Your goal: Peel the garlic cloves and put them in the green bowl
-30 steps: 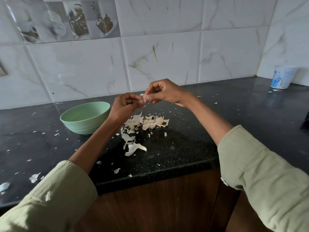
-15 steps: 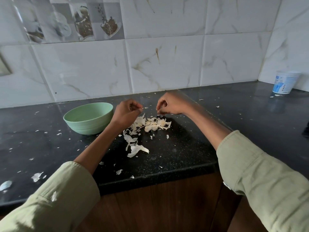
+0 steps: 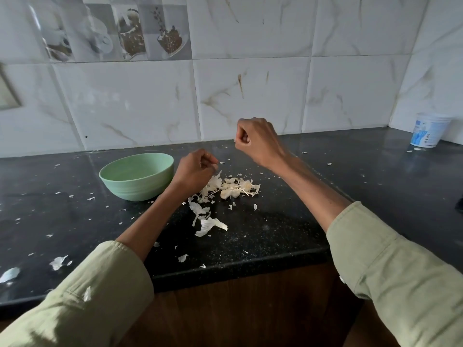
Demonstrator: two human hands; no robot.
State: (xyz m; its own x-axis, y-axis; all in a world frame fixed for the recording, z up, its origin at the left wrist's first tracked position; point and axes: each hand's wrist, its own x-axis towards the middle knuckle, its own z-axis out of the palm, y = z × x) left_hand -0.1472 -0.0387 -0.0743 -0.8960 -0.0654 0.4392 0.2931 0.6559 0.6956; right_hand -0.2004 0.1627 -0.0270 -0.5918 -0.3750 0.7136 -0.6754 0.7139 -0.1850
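Note:
The green bowl point(image 3: 130, 189) stands on the black counter, left of centre; I see no cloves inside it from here. My left hand point(image 3: 194, 170) hovers just right of the bowl, its fingers curled round a garlic clove that is almost wholly hidden. Higher and further right, my right hand point(image 3: 258, 142) is lifted off the counter in a loose fist, with nothing showing in it. A pile of pale garlic peel point(image 3: 236, 187) lies below and between the hands.
Peel scraps point(image 3: 209, 225) trail toward the counter's front edge point(image 3: 238, 267), and small flakes are scattered across the black top. A white and blue plastic cup point(image 3: 429, 130) stands at the far right by the tiled wall.
The hands came apart and dropped toward the peel pile. Since then the right hand has risen up and away from it, while the left stayed low by the bowl.

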